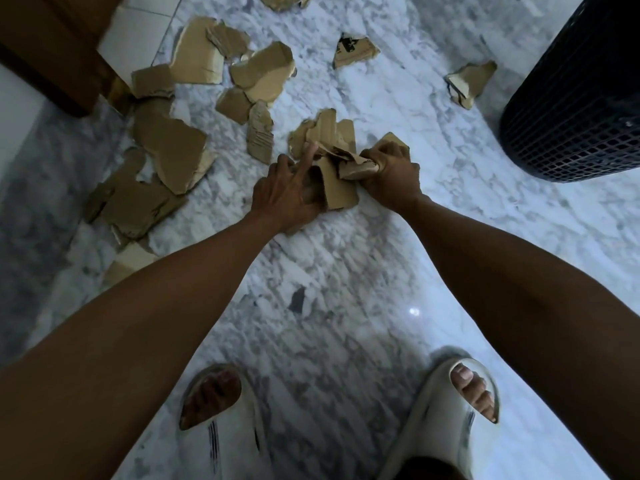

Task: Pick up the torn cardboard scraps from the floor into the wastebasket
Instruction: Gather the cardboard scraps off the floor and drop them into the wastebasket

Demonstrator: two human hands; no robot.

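While both hands work at the middle of the marble floor, the left hand curls its fingers round a flat brown torn cardboard scrap, one finger pointing up, and the right hand clenches a crumpled wad of brown cardboard scraps. The 2 loads touch and overlap, so lifting 1 hand alone may well drag a piece loose and drop it. The full right fist probably has no room for more, and an overstuffed wad could shed bits on the way.

At 10 o'clock lies a large scatter of loose brown cardboard pieces, running up to a brown wooden cabinet corner, which could hamper reaching those. At 12 o'clock sits a printed cardboard scrap. At 2 o'clock, a small folded cardboard scrap lies near the black mesh wastebasket, well apart from the hands. At 6 o'clock, 2 pale slide sandals stand on bare floor.
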